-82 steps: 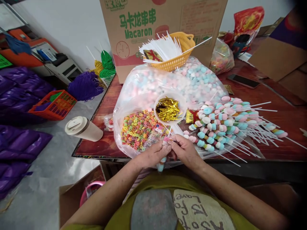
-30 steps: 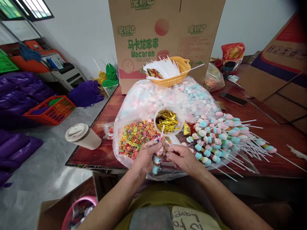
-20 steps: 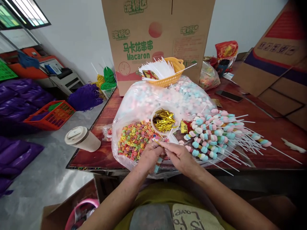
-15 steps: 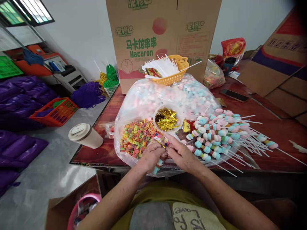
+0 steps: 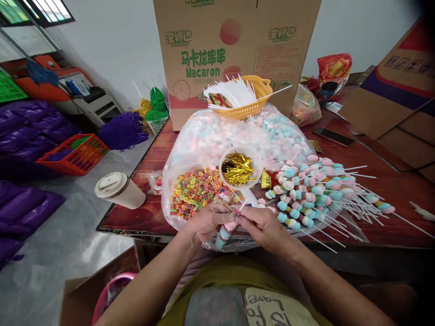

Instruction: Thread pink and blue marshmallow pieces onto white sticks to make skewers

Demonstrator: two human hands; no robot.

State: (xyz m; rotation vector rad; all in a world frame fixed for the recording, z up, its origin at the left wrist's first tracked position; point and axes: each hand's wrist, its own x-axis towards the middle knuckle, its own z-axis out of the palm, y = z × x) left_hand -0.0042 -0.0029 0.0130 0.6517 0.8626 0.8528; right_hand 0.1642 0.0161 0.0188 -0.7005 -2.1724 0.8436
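My left hand [image 5: 209,222] is closed around a marshmallow skewer [image 5: 224,236], whose pink and blue pieces hang below my fingers. The skewer's white stick [image 5: 242,206] points up between my hands. A thin gold twist tie [image 5: 227,208] crosses at the same spot, and my right hand [image 5: 260,224] pinches there with thumb and forefinger. The fingertips partly hide how the tie sits on the skewer. Just beyond my hands stands a white tub [image 5: 258,168] with gold twist ties [image 5: 238,168] inside. Colourful ring cereal [image 5: 192,192] lies in an opened clear bag to the left.
Finished-looking marshmallow skewers [image 5: 312,190] are piled at right, sticks outward. Behind lie a big bag of marshmallows [image 5: 210,136] and a yellow basket [image 5: 248,111] of white sticks. A lidded cup [image 5: 122,192] stands at the left edge; a phone [image 5: 333,136] lies at right.
The right fingers have drawn in from stretched out to a pinch at the skewer's neck. The white stick now shows above the hands. The view has shifted slightly.
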